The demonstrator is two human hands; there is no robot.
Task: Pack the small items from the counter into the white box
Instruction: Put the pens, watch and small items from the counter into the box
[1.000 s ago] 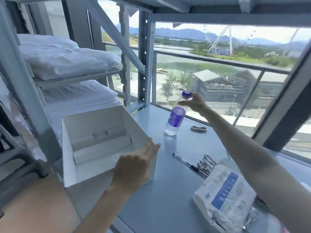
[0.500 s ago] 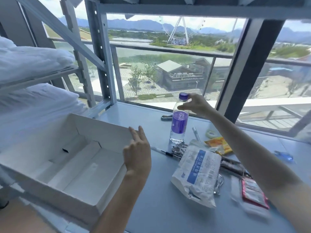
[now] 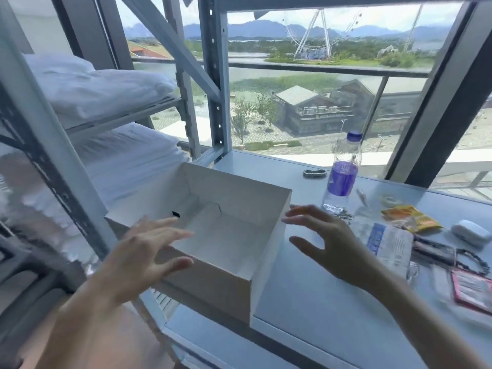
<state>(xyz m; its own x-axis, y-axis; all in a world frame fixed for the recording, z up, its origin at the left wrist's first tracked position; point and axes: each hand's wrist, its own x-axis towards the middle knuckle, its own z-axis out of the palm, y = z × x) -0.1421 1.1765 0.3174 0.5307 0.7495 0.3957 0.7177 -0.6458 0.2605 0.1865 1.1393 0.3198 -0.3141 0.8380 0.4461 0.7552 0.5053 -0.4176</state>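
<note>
Nothing's packed so far. Landmark is the white box: it sits empty at the left end of the worktop, near corner hanging a bit over the edge. Left hand hovers at its near-left wall, fingers spread, grip released, maybe brushing the rim, hard to tell with the blur. Right hand floats just right of the box, palm down, open, holding nothing. Right of the box: purple-label water bottle, hair tie, white-and-blue packet, yellow sachet, white earbud case. Looks like they're squaring up the box; next move probably needs the right hand to close on the nearest item.
</note>
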